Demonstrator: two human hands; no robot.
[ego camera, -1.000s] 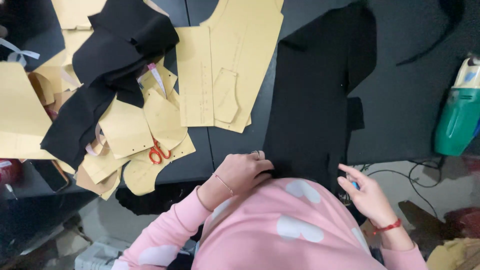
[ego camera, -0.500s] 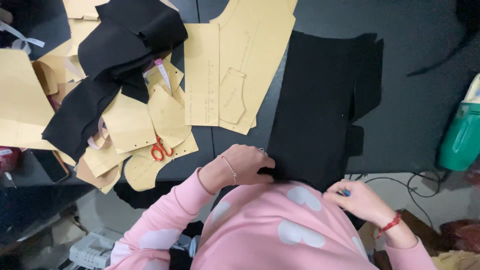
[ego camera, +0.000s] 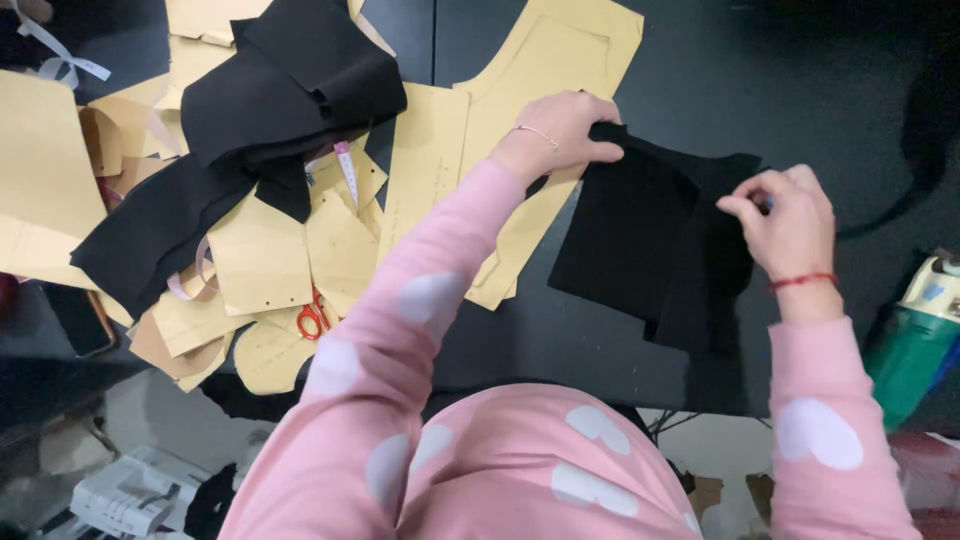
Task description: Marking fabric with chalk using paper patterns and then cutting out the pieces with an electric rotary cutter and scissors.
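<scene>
You had both hands pinching the far corners of the black fabric piece, left hand and right hand, its length running back toward you.

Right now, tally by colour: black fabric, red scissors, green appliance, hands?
Black fabric: 2 lots, one folded piece under the hands, one heap
Red scissors: 1
Green appliance: 1
Hands: 2, left hand, right hand
Total: 6

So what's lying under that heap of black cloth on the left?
Tan paper pattern pieces show beneath the black cloth heap, with a tape measure and red-handled scissors nearby. Anything deeper underneath is covered.
</scene>
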